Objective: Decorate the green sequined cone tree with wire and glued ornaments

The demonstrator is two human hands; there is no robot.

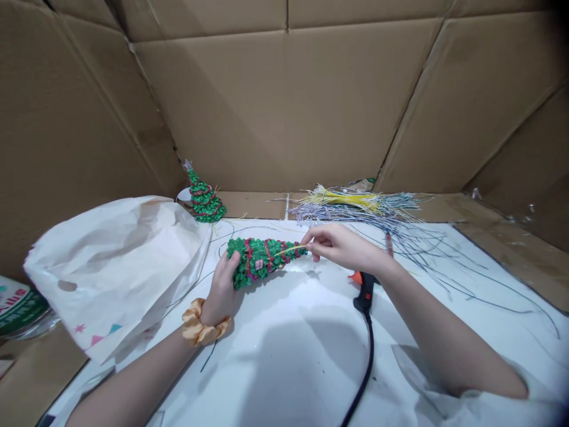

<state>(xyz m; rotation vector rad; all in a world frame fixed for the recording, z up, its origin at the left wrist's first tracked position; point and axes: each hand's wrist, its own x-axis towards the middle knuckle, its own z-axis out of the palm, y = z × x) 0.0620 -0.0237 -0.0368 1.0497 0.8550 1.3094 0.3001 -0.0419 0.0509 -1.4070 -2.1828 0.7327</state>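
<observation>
A small green beaded Christmas tree (pixel 253 258) with red garlands lies on its side above the white table, its tip toward the right. Around its wide base my left hand (pixel 224 284) is closed, with an orange scrunchie (pixel 200 325) on that wrist. My right hand (pixel 331 244) pinches the end of a thin yellow wire (pixel 291 249) near the tip; the wire runs along the tree's side. Whether the right fingers also touch the tip is hard to see. A black glue gun (pixel 365 289) with an orange part lies below my right forearm.
A second beaded tree (pixel 205 198) stands upright at the back left, beside a white plastic bag (pixel 120 267). Bundles of yellow and purple-blue wires (pixel 355 201) lie along the back. A black cord (pixel 367 367) runs toward me. Cardboard walls (pixel 284 107) enclose the table.
</observation>
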